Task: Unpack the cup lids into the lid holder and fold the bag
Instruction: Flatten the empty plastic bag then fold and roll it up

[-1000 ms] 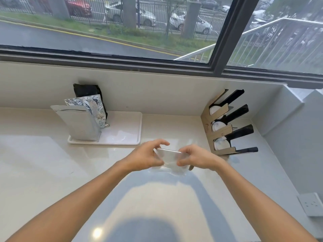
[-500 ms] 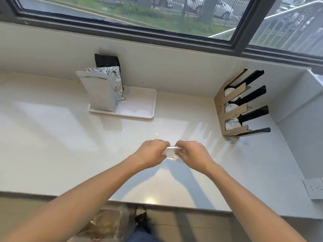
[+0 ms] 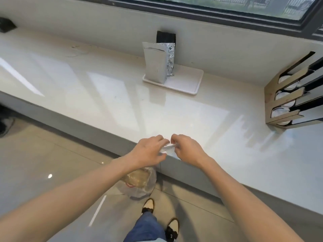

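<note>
A small clear plastic bag (image 3: 167, 147), folded into a tight strip, sits between my two hands above the counter's front edge. My left hand (image 3: 148, 151) grips its left end with curled fingers. My right hand (image 3: 187, 149) pinches its right end. The wooden lid holder (image 3: 279, 95) stands at the far right of the counter, with white cup lids (image 3: 283, 109) showing in its three slots.
A white tray (image 3: 185, 82) near the back wall carries an upright silver foil pouch (image 3: 154, 63) and crumpled foil. The pale counter (image 3: 104, 95) runs left. On the floor below lies a clear bag with brown contents (image 3: 139, 180), beside my shoes.
The view has tilted down and swung left, bringing the floor into sight. My hands have drawn back to the counter's front edge. The bag has gone from an open sheet to a tight strip.
</note>
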